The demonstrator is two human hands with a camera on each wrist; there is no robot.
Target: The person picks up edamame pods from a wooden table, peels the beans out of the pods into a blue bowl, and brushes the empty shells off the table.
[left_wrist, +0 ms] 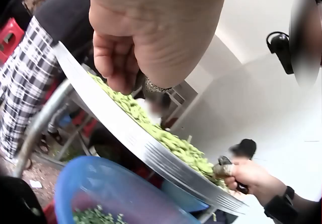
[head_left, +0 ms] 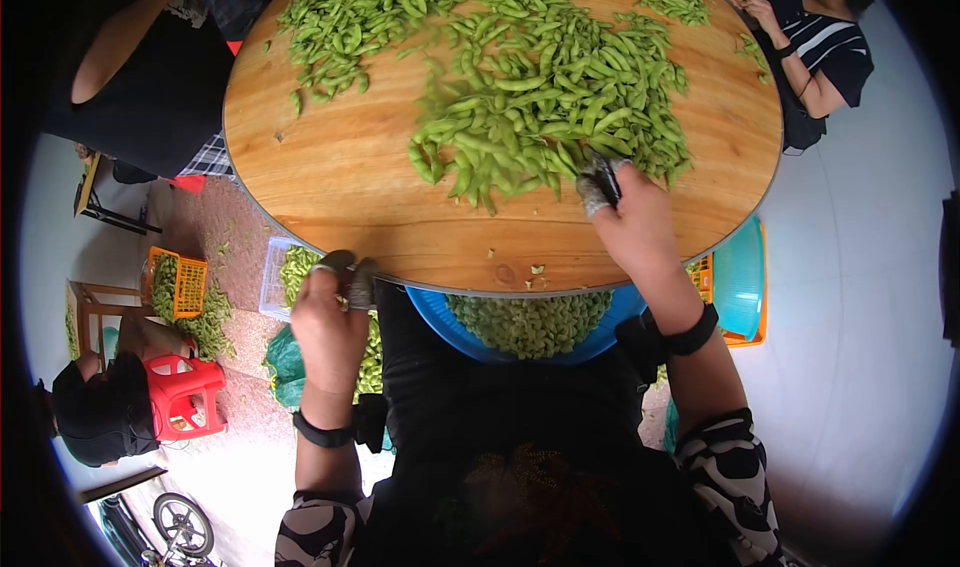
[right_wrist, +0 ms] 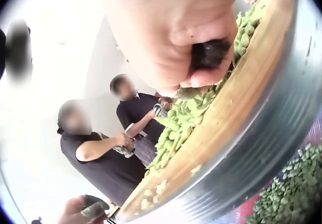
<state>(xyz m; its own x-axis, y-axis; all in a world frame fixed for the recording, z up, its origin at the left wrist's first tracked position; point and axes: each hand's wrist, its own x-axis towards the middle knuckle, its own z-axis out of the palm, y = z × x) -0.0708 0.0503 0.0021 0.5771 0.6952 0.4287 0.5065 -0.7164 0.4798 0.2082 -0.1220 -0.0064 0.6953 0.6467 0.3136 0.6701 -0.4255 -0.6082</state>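
Green edamame pods [head_left: 540, 77] lie heaped on a round wooden table [head_left: 330, 182]. My right hand [head_left: 640, 222] is at the near edge of the heap, its curled fingers among the pods. Dark and grey coverings show on its fingers; cannot tell whether a pod is pinched there. My left hand [head_left: 330, 327] hangs at the table's near left edge, apart from the heap, fingers loosely bent and nothing visible in them. It too wears dark and grey finger coverings. Below the near edge, a blue basin [head_left: 425, 312] holds shelled beans [head_left: 530, 325].
Other people [head_left: 810, 47] stand around the table. On the floor at left are an orange crate [head_left: 190, 287] with pods, a red stool [head_left: 185, 392] and a clear plastic crate [head_left: 275, 287]. A teal basket [head_left: 740, 282] stands at right. Small bean bits [head_left: 537, 269] lie near the table edge.
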